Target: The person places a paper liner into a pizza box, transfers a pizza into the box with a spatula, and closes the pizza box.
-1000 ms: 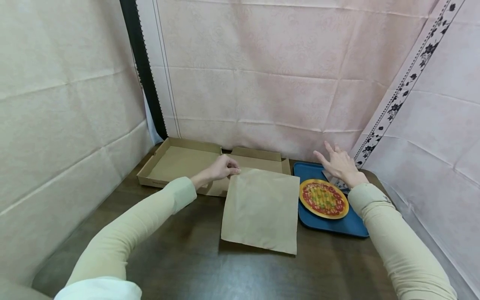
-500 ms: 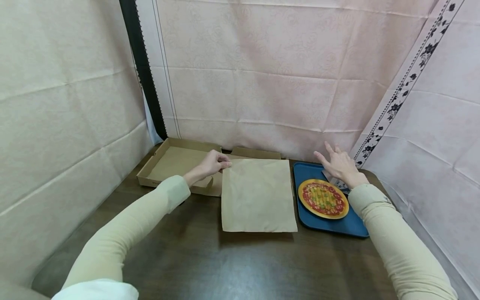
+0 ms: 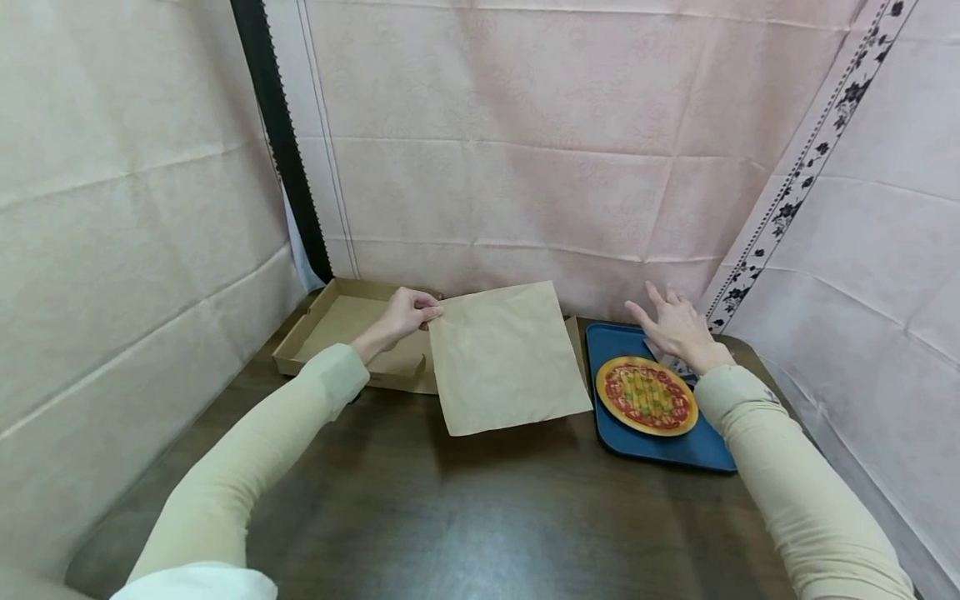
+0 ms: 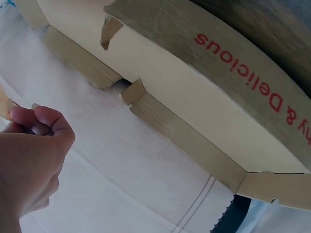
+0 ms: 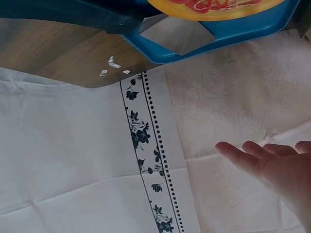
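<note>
The left grip [image 3: 405,314] pinches a paper [image 3: 504,362] by its corner, near the box [image 3: 347,323]; the right grip [image 3: 677,329] is spread near the tray [image 3: 678,452] bearing the pizza [image 3: 647,397].

Nearer than the blue rectangular tray [image 3: 712,452], there is room to pass over the dark brown wooden bench [image 3: 480,517]. Left of the tray, a square brown paper sheet [image 3: 510,358] and an open shallow cardboard box [image 3: 348,325] obstruct; behind it hangs pale pink cloth [image 3: 495,200].
</note>
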Available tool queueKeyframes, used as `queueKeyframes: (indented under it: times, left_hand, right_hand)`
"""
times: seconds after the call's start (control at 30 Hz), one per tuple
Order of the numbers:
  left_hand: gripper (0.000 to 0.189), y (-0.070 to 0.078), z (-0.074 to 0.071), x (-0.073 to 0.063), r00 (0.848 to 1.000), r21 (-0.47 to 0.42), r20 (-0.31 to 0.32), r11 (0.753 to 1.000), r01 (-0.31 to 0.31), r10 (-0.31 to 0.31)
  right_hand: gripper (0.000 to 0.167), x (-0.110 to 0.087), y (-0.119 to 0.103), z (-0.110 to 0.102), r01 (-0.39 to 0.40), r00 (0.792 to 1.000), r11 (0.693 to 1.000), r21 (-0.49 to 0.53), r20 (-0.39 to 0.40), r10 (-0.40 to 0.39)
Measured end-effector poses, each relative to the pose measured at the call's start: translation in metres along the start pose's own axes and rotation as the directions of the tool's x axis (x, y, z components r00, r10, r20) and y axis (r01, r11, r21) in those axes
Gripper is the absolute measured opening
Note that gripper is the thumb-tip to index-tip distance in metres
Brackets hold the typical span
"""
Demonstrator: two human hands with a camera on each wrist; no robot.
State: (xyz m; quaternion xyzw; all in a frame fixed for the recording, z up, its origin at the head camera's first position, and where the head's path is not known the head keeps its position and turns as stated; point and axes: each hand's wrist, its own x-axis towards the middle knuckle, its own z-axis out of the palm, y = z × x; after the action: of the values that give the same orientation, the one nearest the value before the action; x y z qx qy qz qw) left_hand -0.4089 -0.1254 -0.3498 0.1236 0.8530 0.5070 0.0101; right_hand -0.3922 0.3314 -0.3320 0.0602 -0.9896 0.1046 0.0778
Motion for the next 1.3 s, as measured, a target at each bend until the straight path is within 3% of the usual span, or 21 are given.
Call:
queueKeyframes:
  times: [0.3,0.9,1.3]
  left_hand:
    - [0.023,-0.009,-0.011,0.000,0.996,-0.041,-0.083,0.998,0.043,-0.047]
    - [0.023,-0.020,-0.019,-0.002,0.970,-0.077,-0.224,0.994,0.082,-0.097]
    - [0.022,-0.028,-0.026,-0.006,0.933,-0.059,-0.338,0.992,0.109,-0.123]
  right_hand:
    - [0.085,0.000,0.001,0.001,-0.002,1.000,1.000,-0.007,0.007,0.002]
    - [0.086,-0.001,0.001,0.003,-0.005,1.000,1.000,-0.003,0.004,0.005]
    - [0.086,0.001,0.001,0.005,-0.004,1.000,1.000,-0.007,0.014,0.004]
